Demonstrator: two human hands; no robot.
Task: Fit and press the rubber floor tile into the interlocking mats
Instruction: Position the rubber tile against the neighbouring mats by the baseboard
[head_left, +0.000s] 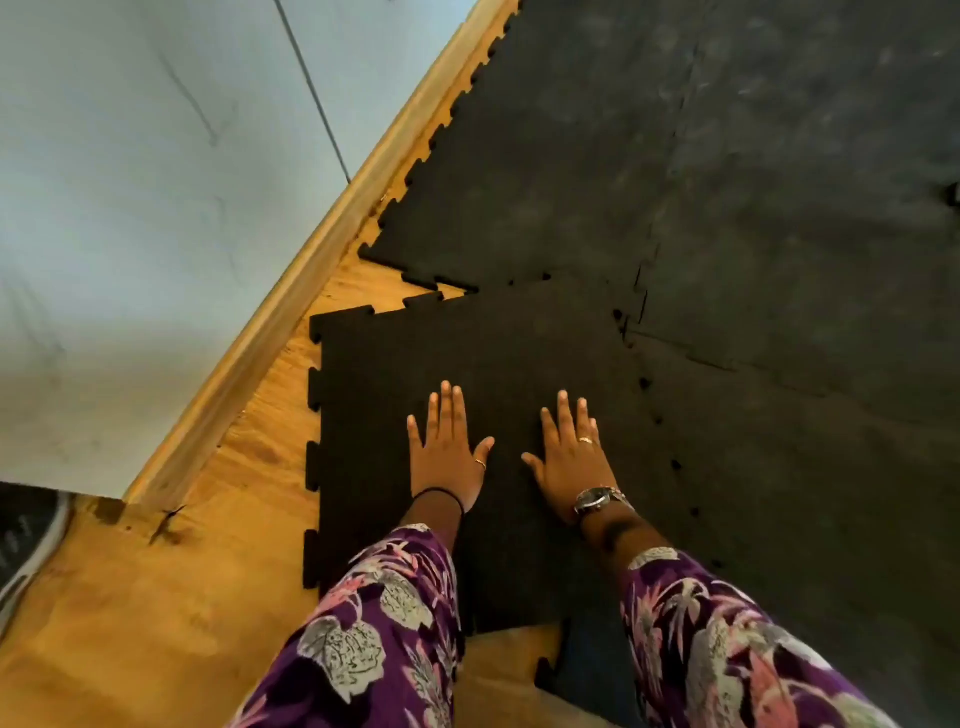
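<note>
A black rubber floor tile (395, 358) with toothed edges lies on the wooden floor, slightly skewed. Its right edge meets the laid interlocking mats (779, 260). A wedge of bare wood shows between its far-left corner and the mat beyond. My left hand (447, 452) lies flat on the tile, palm down, fingers spread. My right hand (571, 457), with a ring and a wristwatch, lies flat beside it on the same tile, closer to the right seam. Neither hand grips anything.
A wooden baseboard (291, 312) runs diagonally along a pale wall (156, 182) on the left. Bare wooden floor (156, 623) lies left of and below the tile. A dark object with a light rim (26, 545) sits at the left edge.
</note>
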